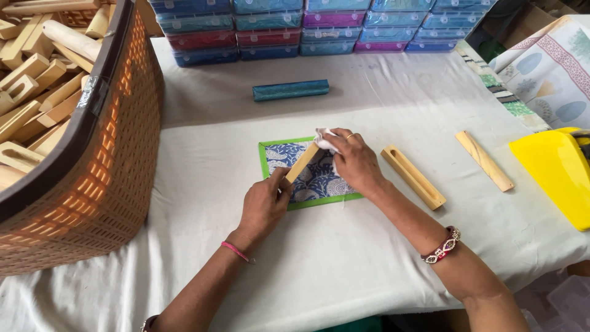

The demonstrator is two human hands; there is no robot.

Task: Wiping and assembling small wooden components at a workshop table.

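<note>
My left hand [264, 203] pinches the near end of a thin wooden strip [302, 163] that lies slanted across a blue patterned cloth mat with a green border [279, 145]. My right hand [355, 163] holds a small white wad of cloth [324, 138] pressed against the strip's far end. A pink band sits on my left wrist, a beaded bracelet on my right.
A slotted wooden box [413, 176] and a flat wooden lid [483, 160] lie to the right. A yellow plastic object [553, 172] sits at the right edge. A big woven basket [104, 160] of wooden pieces stands left. A teal roll [290, 90] and stacked coloured boxes [319, 27] are behind.
</note>
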